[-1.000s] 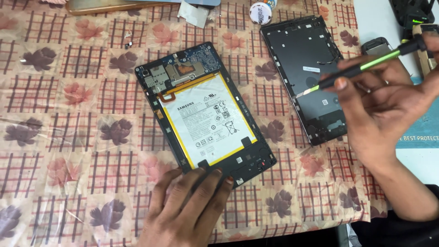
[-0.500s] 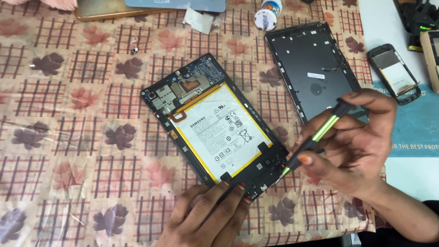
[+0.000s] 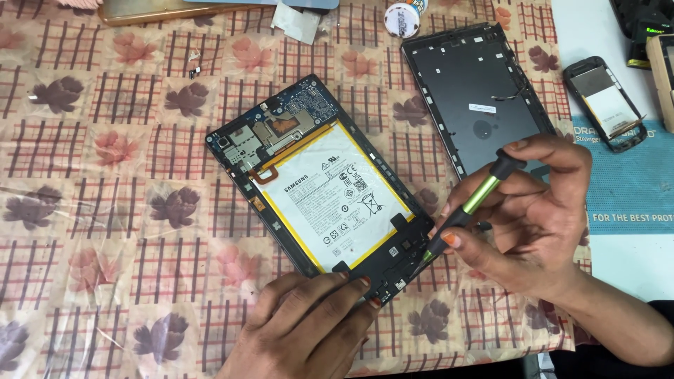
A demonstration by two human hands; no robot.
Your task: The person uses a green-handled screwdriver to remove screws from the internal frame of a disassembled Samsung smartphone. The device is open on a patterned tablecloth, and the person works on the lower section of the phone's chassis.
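An opened tablet (image 3: pixel 316 186) lies face down on the patterned tablecloth, showing its white battery, a blue circuit board at the top and black plastic parts at the bottom. My left hand (image 3: pixel 302 326) presses flat on the tablet's near bottom corner. My right hand (image 3: pixel 530 217) grips a black and green screwdriver (image 3: pixel 470 207), whose tip touches the tablet's lower right edge. The tablet's removed dark back cover (image 3: pixel 474 95) lies to the upper right, partly behind my right hand.
A small opened phone (image 3: pixel 607 105) lies on a white surface at the right, above a blue mat (image 3: pixel 632 189). A round white container (image 3: pixel 402 19) and a silver foil piece (image 3: pixel 296 21) sit at the top. Tiny screws (image 3: pixel 194 70) lie upper left.
My right hand brought the screwdriver down from over the back cover to the tablet's lower right edge. My left hand stayed on the bottom corner.
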